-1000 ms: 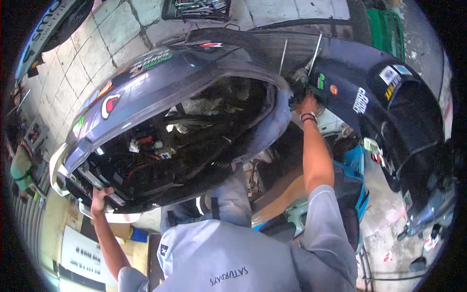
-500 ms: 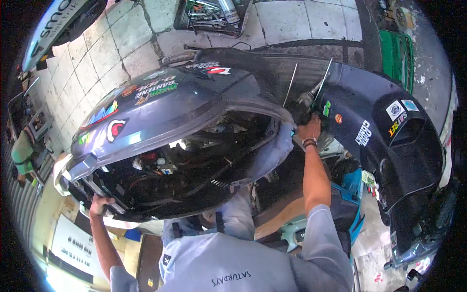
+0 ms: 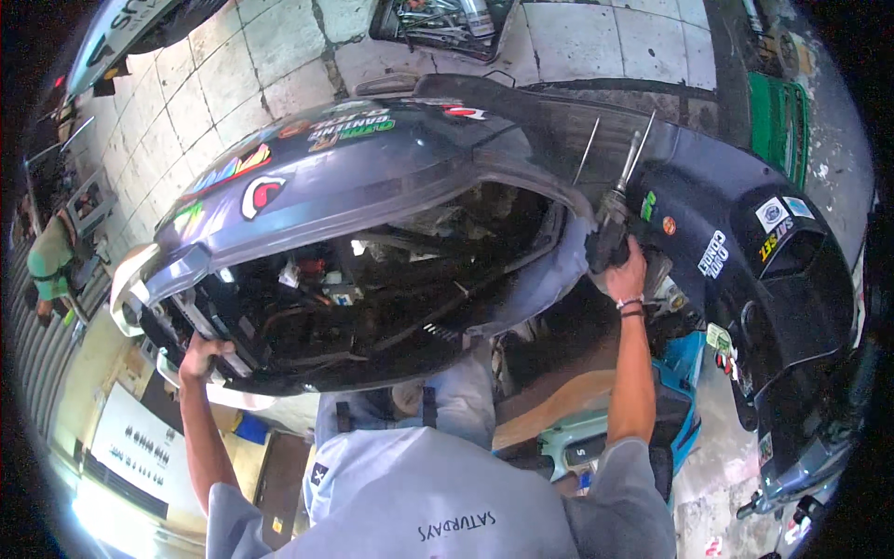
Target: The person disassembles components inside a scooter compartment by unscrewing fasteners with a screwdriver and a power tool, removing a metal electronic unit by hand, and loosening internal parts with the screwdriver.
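Note:
A dark grey scooter body (image 3: pixel 354 168) with stickers and an open seat cavity lies across the view in front of me. My left hand (image 3: pixel 203 359) grips its rear edge at the lower left, beside a silver bracket. My right hand (image 3: pixel 624 273) is closed around a black fitting (image 3: pixel 607 240) where the body meets the dark front section (image 3: pixel 764 279). A silver shaft (image 3: pixel 631 149) rises from that fitting, with another thin rod (image 3: pixel 587 149) standing to its left. The fingertips of my right hand are partly hidden.
A tool tray (image 3: pixel 438 28) sits on the tiled floor beyond. A green crate (image 3: pixel 778 140) is at the upper right, another vehicle (image 3: pixel 121 37) at the upper left. A person in green (image 3: pixel 51 256) bends at the far left. Teal scooter panels (image 3: pixel 684 391) lie below the body.
The view has shifted, so the scene sits differently in the frame. My right hand shows lower on the black fitting, with more of that fitting visible above it. My left hand keeps its grip.

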`<state>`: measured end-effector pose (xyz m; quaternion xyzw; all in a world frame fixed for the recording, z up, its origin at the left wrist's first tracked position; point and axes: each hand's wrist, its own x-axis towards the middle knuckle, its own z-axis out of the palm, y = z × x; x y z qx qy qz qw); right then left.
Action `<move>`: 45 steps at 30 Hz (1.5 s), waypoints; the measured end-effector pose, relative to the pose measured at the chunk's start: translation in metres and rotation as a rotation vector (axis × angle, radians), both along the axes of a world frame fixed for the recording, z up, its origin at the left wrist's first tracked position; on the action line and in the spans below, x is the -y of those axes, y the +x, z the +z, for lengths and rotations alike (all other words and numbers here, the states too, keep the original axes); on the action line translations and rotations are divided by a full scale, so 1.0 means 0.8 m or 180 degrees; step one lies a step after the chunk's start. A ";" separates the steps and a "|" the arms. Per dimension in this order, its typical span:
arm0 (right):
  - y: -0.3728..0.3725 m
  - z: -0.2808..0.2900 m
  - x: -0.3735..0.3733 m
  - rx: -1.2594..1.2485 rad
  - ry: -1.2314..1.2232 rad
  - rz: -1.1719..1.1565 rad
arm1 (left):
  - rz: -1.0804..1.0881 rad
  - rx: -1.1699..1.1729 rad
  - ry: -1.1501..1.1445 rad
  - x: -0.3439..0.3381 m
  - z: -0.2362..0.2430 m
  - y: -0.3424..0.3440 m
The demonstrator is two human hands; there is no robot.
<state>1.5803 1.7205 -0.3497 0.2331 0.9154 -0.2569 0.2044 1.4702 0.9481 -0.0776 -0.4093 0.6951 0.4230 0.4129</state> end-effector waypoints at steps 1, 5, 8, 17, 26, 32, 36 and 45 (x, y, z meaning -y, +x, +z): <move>0.001 0.017 0.003 -0.0063 0.0005 0.0072 | 0.0024 0.0019 0.0006 0.020 -0.006 0.012; 0.011 0.096 0.017 -0.0498 0.0407 0.0496 | -0.0017 -0.0042 0.0127 0.022 0.001 0.014; 0.000 0.174 0.037 -0.0523 0.0713 0.0540 | 0.0095 -0.0253 0.0484 0.023 -0.011 0.007; 0.018 0.357 0.161 -0.0751 -0.0094 0.0608 | -0.0554 -0.1018 -0.0406 -0.046 0.044 -0.008; -0.005 0.510 0.379 -0.0769 -0.1541 0.1544 | 0.1900 -0.0956 0.2456 -0.269 0.152 0.050; -0.008 0.553 0.473 -0.0400 -0.2002 0.2172 | 0.1931 -0.0598 0.2456 -0.210 0.182 0.090; -0.012 0.575 0.513 0.0048 -0.1622 0.2340 | 0.2540 -0.0110 0.2502 -0.177 0.160 0.133; -0.055 0.618 0.573 -0.0059 -0.1339 0.3129 | 0.3176 0.0498 0.2220 -0.150 0.164 0.167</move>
